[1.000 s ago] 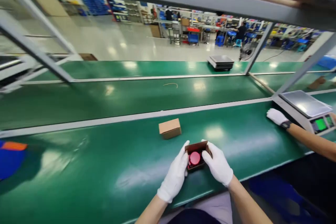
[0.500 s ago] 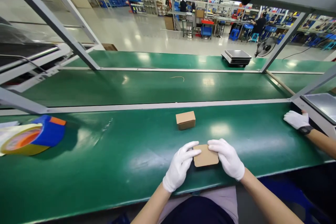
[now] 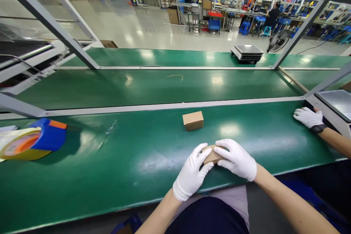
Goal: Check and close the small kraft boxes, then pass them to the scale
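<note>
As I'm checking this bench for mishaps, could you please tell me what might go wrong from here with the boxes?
The left hand and right hand hold the small box between them; squeezing too hard might dent its cardboard. The second box stands just beyond the hands, so a forward reach could knock it.
</note>
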Tool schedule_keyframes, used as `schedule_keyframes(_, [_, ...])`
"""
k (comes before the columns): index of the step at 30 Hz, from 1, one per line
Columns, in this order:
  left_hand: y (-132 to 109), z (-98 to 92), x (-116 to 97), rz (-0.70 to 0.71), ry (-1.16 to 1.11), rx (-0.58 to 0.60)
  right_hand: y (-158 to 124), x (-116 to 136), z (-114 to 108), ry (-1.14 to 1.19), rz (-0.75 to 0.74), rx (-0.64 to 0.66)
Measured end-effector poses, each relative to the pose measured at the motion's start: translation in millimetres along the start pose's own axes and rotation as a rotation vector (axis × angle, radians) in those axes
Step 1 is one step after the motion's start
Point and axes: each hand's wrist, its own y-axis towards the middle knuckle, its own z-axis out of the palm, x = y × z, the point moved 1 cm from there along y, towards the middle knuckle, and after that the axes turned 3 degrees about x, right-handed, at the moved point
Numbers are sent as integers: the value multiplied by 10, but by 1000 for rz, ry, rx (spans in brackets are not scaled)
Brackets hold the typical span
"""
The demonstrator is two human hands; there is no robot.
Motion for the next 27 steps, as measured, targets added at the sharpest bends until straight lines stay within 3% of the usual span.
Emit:
schedule_keyframes(6, [-12, 21, 60, 22, -103, -59, -14, -31, 57, 136, 15, -106])
schedule_keyframes(15, [-38, 1, 188, 190, 24, 50, -142, -73, 226, 61, -63, -37])
schedule_keyframes(22, [-32, 68, 186, 205, -12, 21, -209, -75, 475, 118, -26, -173])
schedule_keyframes(24, [-14, 34, 212, 170, -53, 20, -233, -42, 533, 151, 44, -159])
schedule_keyframes(27, [25, -63, 353, 82, -9, 5, -297, 13, 666, 233, 363, -111])
